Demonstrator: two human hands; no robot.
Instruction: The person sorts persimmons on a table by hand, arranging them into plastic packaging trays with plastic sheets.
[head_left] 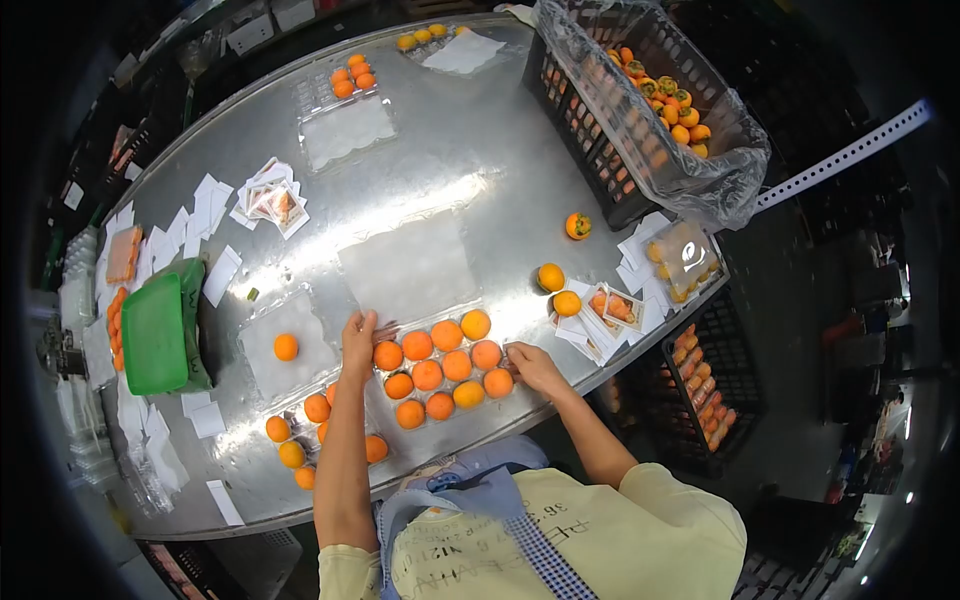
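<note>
A clear plastic tray (447, 405) of round orange fruits, set in rows, lies on the metal table in front of the body. My left hand (360, 343) grips its left edge, beside an orange fruit (388, 355). At the opposite edge, my right hand (534, 367) has its fingers closed on the rim near another fruit (486, 354). Just beyond the tray lies a white padded sheet (410, 265). More fruits (291, 454) sit in a second tray, partly hidden by my left forearm.
A plastic-lined black crate (640, 130) of fruits stands at the back right. Loose fruits (551, 277) and cards (600, 325) lie right of the tray. A green basket (155, 330) and white papers (222, 275) are at left. A sheet with one fruit (286, 347) lies nearer.
</note>
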